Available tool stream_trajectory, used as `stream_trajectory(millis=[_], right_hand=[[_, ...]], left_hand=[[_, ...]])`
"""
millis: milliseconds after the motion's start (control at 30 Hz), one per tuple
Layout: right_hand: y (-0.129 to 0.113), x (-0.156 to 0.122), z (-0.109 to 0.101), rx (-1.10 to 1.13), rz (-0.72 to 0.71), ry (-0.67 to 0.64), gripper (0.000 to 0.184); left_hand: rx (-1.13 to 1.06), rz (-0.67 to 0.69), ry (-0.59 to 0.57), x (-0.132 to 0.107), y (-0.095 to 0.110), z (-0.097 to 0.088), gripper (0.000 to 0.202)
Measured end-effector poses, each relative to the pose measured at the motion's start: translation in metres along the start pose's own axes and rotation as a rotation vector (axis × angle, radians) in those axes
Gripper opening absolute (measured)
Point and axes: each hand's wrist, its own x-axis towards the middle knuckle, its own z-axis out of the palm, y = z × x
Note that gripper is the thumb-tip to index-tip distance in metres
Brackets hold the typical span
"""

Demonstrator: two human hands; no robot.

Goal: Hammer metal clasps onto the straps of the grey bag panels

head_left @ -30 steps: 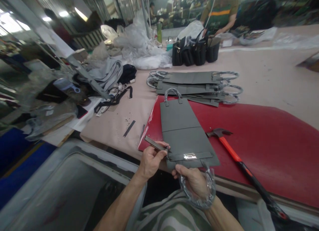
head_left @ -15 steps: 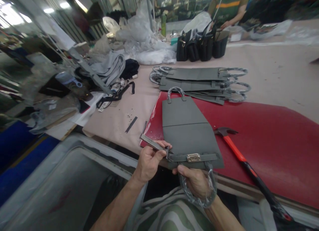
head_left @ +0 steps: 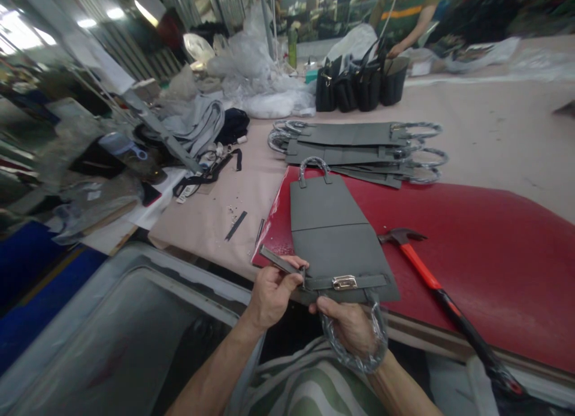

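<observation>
A grey bag panel (head_left: 335, 242) lies over the table's near edge, with a plastic-wrapped handle (head_left: 313, 162) at its far end. Across its near end runs a grey strap (head_left: 372, 282) with a gold-coloured clasp (head_left: 344, 282). My left hand (head_left: 272, 293) pinches a flat grey strip (head_left: 276, 259) at the strap's left end; whether it is the strap's own tail I cannot tell. Through the near wrapped handle (head_left: 380, 335) passes my right hand (head_left: 348, 323), its thumb and fingers closed on the panel's near edge. A claw hammer (head_left: 422, 266) with a red and black handle lies to the right.
Under the panel is a red board (head_left: 476, 242). Behind it lie several stacked grey panels (head_left: 350, 143) with wrapped handles. Black bags (head_left: 368, 87) stand farther back, near another person's hand (head_left: 396, 49). A grey bin (head_left: 148, 308) sits at the lower left; dark strips (head_left: 236, 225) lie nearby.
The panel and both hands have shifted very slightly. My left hand keeps its pinch, with the strip tilted a little differently. The co-worker's hand has moved slightly down and left.
</observation>
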Motion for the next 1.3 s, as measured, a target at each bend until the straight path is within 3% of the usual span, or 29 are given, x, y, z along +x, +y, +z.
stream_trajectory(millis=[133,300,633,1033,1300], right_hand=[[-0.001,-0.002,0.000,-0.010,0.000,-0.011,0.036],[-0.003,-0.001,-0.003,-0.126,0.039,0.006,0.037],[-0.005,0.000,-0.005,0.033,0.137,0.015,0.038],[-0.007,0.003,0.002,0.065,0.109,-0.007,0.038],[-0.021,0.016,0.003,0.122,0.150,0.009,0.041]], left_hand=[[0.052,0.027,0.005,0.001,0.001,0.001,0.012],[0.049,-0.065,-0.006,0.009,0.002,0.001,0.014],[-0.074,-0.115,0.008,0.018,0.001,0.001,0.020],[0.098,0.050,0.035,0.011,0.008,0.005,0.009],[0.216,0.089,0.007,0.031,0.005,0.009,0.007]])
